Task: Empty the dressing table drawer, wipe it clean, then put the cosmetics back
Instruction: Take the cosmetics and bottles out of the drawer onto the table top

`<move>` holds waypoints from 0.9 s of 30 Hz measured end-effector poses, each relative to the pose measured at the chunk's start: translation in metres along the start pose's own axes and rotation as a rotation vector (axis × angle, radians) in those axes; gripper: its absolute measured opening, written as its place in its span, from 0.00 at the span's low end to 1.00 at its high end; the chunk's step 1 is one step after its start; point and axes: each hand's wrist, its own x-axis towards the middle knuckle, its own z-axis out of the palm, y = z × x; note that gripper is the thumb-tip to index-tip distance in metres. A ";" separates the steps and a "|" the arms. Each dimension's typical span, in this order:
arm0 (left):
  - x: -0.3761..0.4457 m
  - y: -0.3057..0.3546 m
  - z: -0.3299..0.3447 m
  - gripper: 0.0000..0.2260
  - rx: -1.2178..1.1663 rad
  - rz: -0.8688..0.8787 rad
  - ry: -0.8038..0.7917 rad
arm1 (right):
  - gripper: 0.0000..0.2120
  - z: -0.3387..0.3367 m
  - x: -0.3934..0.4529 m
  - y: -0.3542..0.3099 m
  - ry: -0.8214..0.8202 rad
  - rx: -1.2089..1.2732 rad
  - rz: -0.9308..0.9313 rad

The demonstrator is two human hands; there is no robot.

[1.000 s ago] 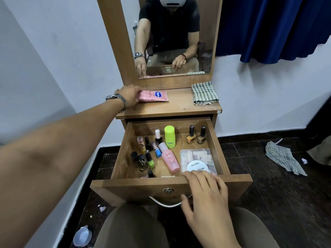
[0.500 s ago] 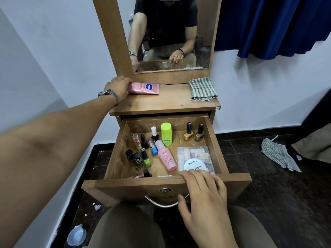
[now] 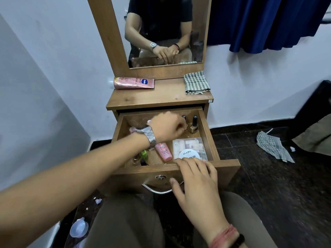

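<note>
- The left hand has left the pink tube, which now lies alone at the back left corner of the dressing table top, and has come down into the open drawer.
- The view has tipped lower and nearer to the drawer than a second ago.
- The left hand's fingers are curled at the drawer's back, over where the green-capped bottle stood; what they grip is hidden, so I cannot tell whether they hold it.
- Two gold nail polish bottles stand just beside those fingers at the back right corner.
- The right hand stays on the drawer's front edge, fingers straight and relaxed over the rim, tips touching the white round tin.
- The tin lies on a clear box at the front right; a pink bottle lies beside it.
- A folded checked cloth sits at the top's back right corner.
</note>
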 end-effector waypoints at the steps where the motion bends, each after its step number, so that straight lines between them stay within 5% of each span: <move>1: -0.002 0.005 0.008 0.09 -0.004 -0.007 -0.053 | 0.17 -0.002 0.001 0.000 -0.006 -0.006 0.003; 13: -0.013 0.018 0.037 0.11 0.010 -0.164 -0.257 | 0.19 -0.027 0.084 0.012 -0.477 0.044 0.153; 27: -0.003 0.022 0.049 0.13 -0.010 -0.202 -0.319 | 0.20 -0.007 0.122 0.030 -0.701 -0.219 0.072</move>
